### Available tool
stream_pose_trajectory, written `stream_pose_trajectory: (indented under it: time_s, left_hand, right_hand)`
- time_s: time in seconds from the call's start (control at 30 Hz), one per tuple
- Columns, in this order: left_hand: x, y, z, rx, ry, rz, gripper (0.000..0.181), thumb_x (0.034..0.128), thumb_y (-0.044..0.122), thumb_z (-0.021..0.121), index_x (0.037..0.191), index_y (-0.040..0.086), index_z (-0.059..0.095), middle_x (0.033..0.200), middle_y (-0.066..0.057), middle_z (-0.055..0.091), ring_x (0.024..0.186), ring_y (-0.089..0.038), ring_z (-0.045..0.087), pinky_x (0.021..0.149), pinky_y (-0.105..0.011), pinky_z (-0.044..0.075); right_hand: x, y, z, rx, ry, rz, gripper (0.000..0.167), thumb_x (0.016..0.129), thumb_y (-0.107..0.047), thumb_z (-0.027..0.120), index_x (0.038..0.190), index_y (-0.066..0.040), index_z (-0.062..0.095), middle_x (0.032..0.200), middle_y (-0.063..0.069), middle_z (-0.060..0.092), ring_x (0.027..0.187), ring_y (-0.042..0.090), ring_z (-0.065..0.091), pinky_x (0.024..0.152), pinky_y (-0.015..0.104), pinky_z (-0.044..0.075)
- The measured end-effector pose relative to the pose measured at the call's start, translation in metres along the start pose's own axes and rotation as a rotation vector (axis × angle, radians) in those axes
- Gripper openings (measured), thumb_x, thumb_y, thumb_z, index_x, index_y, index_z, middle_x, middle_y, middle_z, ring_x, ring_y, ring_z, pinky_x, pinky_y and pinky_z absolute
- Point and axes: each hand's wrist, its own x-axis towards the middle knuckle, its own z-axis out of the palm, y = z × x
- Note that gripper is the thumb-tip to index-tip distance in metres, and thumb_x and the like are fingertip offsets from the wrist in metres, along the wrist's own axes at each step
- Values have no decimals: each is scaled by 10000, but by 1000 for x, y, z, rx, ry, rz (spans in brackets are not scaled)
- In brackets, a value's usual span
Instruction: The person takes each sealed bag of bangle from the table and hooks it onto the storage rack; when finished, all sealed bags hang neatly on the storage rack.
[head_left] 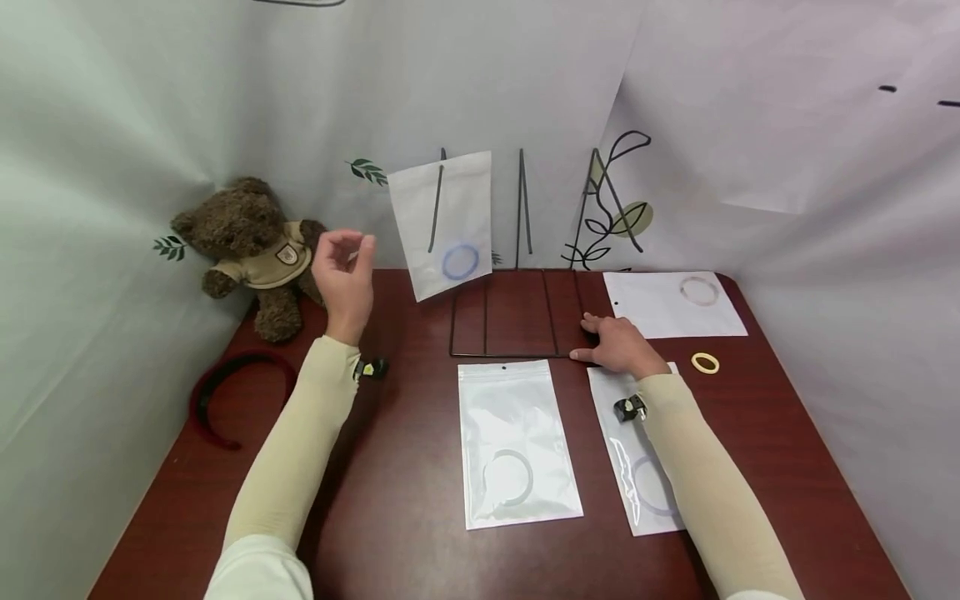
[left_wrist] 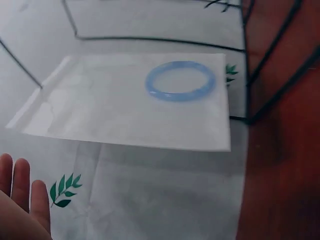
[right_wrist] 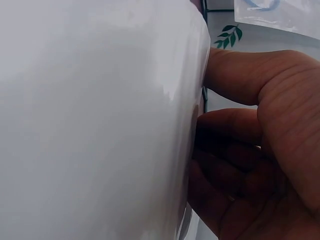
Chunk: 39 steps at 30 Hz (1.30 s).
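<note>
My left hand [head_left: 345,279] is raised over the table's left side with its fingers loosely bent, holding nothing. Beside it, a white zip bag [head_left: 442,221] with a blue bangle [left_wrist: 181,81] in it hangs from a prong of the black wire rack [head_left: 495,357]. At the rack's front right corner, my right hand [head_left: 622,346] rests low, thumb and fingers spread apart. Its fingertips are partly hidden behind a bag edge in the right wrist view. Under my right wrist lies another white bag [head_left: 622,450] with a pale ring showing through.
Another bag [head_left: 517,417] with a pale ring lies in front of the rack. A bag [head_left: 652,312] with a pinkish ring lies at the back right, near a yellow ring [head_left: 705,362]. On the left are a teddy bear [head_left: 277,258] and a dark red headband [head_left: 198,400].
</note>
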Motion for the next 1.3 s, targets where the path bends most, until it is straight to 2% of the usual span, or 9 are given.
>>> stream_pose_trajectory:
  time_s: [0.13, 0.27, 0.37, 0.5, 0.7, 0.8, 0.93, 1.13, 1.3]
  left_hand:
    - [-21, -8, -11, 31, -103, -55, 254, 961, 83, 746, 1073, -122, 645, 969, 68, 686, 865, -46, 644, 789, -227, 507]
    - [-41, -24, -22, 109, -248, -160, 269, 969, 90, 755, 1137, -97, 660, 990, 92, 695, 878, -64, 653, 780, -204, 509]
    - [-55, -26, -29, 187, -375, -242, 270, 984, 135, 760, 1188, -27, 692, 1078, -44, 723, 929, -88, 667, 797, -194, 518]
    - [-70, -26, -35, 314, -547, -335, 295, 1008, 214, 750, 1268, 82, 706, 1229, -203, 707, 1033, -145, 675, 876, -282, 540]
    - [-84, -25, -33, 469, -785, -444, 416, 1004, 255, 752, 1383, 105, 670, 1328, -177, 701, 1131, -291, 706, 942, -476, 564]
    - [-90, -26, -30, 537, -922, -502, 527, 996, 297, 756, 1461, 91, 616, 1410, -161, 660, 1206, -307, 692, 985, -500, 563]
    - [-94, -30, -25, 602, -1087, -531, 608, 984, 310, 767, 1508, 69, 571, 1438, -157, 629, 1239, -311, 674, 1038, -498, 549]
    - [-101, -39, -14, 647, -1184, -527, 635, 915, 303, 842, 1444, 35, 615, 1238, -146, 669, 1058, -230, 662, 959, -407, 548]
    - [-108, -44, -9, 705, -1207, -494, 679, 859, 258, 899, 1432, 35, 610, 1139, -122, 640, 978, -214, 607, 903, -376, 520]
  right_hand:
    - [0, 0, 0, 1, -4, -1, 801, 980, -439, 748, 1566, 27, 465, 1682, 207, 372, 1549, 512, 311, 1254, 626, 296]
    - [0, 0, 0, -4, -6, -5, 798, 978, -429, 751, 1565, 30, 466, 1680, 210, 373, 1545, 508, 321, 1251, 622, 306]
    - [-1, -1, -1, -6, -6, -2, 797, 982, -428, 746, 1567, 32, 460, 1683, 213, 367, 1546, 512, 315, 1251, 623, 303]
    - [-1, -2, -2, -11, -11, -2, 792, 987, -417, 742, 1568, 37, 454, 1681, 222, 362, 1545, 519, 312, 1255, 631, 288]
    - [-1, -3, -2, -10, -21, 6, 793, 983, -421, 748, 1564, 34, 461, 1679, 216, 367, 1549, 511, 310, 1254, 627, 296]
    - [-2, -2, -2, 2, -12, 11, 798, 978, -426, 754, 1566, 28, 462, 1681, 207, 372, 1554, 508, 303, 1253, 627, 298]
    - [1, -3, -4, 11, -9, 10, 800, 980, -426, 750, 1571, 24, 454, 1685, 201, 367, 1562, 505, 290, 1259, 630, 282]
    - [0, -1, -3, 3, -31, 22, 820, 986, -443, 741, 1584, 23, 429, 1698, 201, 338, 1568, 505, 266, 1260, 624, 284]
    - [-1, 1, -1, 7, -31, 23, 809, 983, -427, 750, 1584, 13, 434, 1698, 190, 346, 1569, 489, 281, 1259, 614, 295]
